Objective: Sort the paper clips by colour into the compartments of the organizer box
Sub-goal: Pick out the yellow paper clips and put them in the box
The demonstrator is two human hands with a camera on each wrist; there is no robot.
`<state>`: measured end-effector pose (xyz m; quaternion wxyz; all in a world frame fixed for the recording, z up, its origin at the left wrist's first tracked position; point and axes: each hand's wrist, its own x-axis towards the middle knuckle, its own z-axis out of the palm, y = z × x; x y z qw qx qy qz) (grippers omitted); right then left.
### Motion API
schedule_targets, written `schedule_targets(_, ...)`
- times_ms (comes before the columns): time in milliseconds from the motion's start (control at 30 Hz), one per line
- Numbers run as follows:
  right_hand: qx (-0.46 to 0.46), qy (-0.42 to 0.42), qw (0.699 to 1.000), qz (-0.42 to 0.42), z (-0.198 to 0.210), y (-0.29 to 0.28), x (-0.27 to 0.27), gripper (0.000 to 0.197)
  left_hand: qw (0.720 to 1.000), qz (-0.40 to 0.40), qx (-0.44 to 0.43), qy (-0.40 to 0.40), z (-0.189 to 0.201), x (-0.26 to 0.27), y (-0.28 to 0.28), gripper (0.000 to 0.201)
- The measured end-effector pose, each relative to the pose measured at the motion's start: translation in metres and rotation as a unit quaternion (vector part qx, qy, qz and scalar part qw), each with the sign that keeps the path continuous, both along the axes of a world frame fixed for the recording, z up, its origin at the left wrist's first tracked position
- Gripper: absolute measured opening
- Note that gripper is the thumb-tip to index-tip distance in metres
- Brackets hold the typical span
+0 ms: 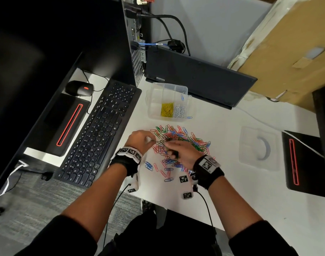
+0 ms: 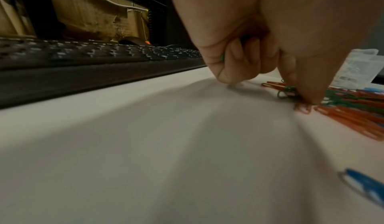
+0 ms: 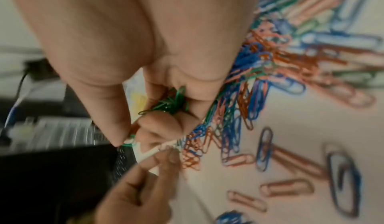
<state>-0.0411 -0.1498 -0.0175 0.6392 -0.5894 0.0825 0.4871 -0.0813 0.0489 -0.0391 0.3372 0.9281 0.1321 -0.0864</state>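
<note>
The organizer box [image 1: 168,103] holds yellow clips [image 1: 167,109] beside white clips [image 1: 179,111] in its near compartments, while the right hand [image 1: 182,151] clutches green clips [image 3: 170,103] and the left hand [image 1: 140,138] pinches one at the pile [image 1: 183,139].

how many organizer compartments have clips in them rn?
3 in the organizer box: yellow clips front middle, white clips front right, one blue clip back right. Others look empty; clear walls may hide something.

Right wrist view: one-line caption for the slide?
Right hand holds a bunch of green clips over the mixed pile.
</note>
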Motion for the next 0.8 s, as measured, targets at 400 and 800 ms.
schedule_targets(400,0.147,0.168,0.959,-0.172,0.008,0.005,0.018,0.026,0.984,0.103,-0.144,0.034,-0.008,-0.006,-0.002,0.023)
schedule_targets(800,-0.201,-0.246,0.948,0.015,-0.018,0.061,0.049,0.026,0.914,0.166,-0.361,0.080,-0.011,-0.019,-0.006,0.021)
